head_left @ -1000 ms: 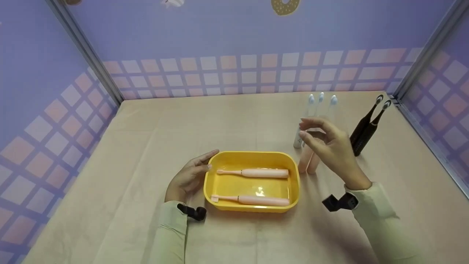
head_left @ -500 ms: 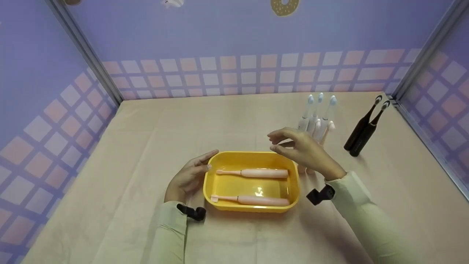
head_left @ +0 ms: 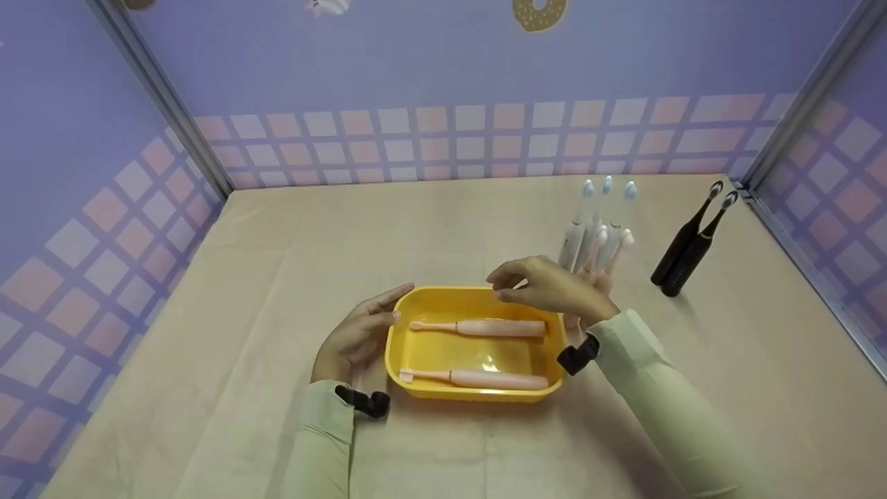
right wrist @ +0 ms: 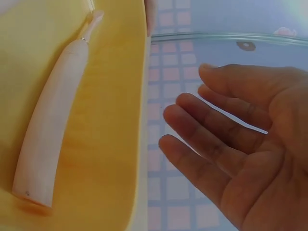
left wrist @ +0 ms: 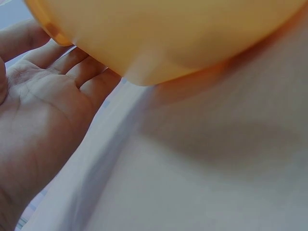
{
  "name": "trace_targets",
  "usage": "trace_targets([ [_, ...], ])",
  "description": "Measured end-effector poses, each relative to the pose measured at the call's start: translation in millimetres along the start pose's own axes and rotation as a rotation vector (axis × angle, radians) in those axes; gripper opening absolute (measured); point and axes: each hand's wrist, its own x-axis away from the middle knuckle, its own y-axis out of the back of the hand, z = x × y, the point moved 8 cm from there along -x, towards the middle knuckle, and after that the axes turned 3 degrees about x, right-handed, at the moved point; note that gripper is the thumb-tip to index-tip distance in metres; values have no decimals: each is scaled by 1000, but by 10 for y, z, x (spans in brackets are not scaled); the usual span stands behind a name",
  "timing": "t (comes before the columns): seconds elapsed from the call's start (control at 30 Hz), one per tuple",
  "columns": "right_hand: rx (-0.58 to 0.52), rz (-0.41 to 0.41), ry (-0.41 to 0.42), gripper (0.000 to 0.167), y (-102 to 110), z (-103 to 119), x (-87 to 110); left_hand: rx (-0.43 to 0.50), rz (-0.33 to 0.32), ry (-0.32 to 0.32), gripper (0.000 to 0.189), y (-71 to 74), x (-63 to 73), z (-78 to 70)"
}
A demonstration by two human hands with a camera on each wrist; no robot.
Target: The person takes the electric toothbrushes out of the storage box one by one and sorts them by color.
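Note:
A yellow basin (head_left: 478, 394) stands before me with two pink electric toothbrushes inside, one toothbrush (head_left: 502, 328) at the back and another toothbrush (head_left: 499, 379) along the front. My left hand (head_left: 353, 337) rests against the basin's left side, thumb at the rim; in the left wrist view its fairly straight fingers (left wrist: 94, 79) touch the outer wall. Above the basin's back right rim is my right hand (head_left: 551, 285), holding nothing. Its loosely bent fingers (right wrist: 202, 161) show in the right wrist view, apart from the basin. It partly hides two upright pink toothbrushes (head_left: 601, 239).
Several upright white toothbrushes (head_left: 572, 239) stand beyond my right hand. Farther right, two black toothbrushes (head_left: 686, 253) stand side by side. A pale cloth (head_left: 360, 235) covers the table, with patterned walls (head_left: 471, 138) at the back and sides.
My right hand has come left and down from in front of the standing toothbrushes to the basin's back right rim, uncovering the pink brush heads. The left hand and basin have stayed put.

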Motion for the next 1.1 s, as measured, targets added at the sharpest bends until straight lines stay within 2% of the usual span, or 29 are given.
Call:
trace_targets([
  [0.2, 63, 89, -12, 29, -136, -80, -65, -1, 7, -7, 59, -5, 2, -5],
  [0.33, 83, 108, -24, 29, -197, -102, -102, 4, 17, -7, 59, -6, 5, -6],
  [0.57, 157, 127, 19, 27, -305, -64, -164, -14, 42, -19, 58, 0, 12, -11],
  [0.83, 204, 183, -11, 25, -434, -60, -211, -16, 32, -21, 58, -9, 14, -16],
  [1.1, 319, 176, 33, 19, -504, 11, -228, -12, 23, -9, 60, 1, 9, -8],
])
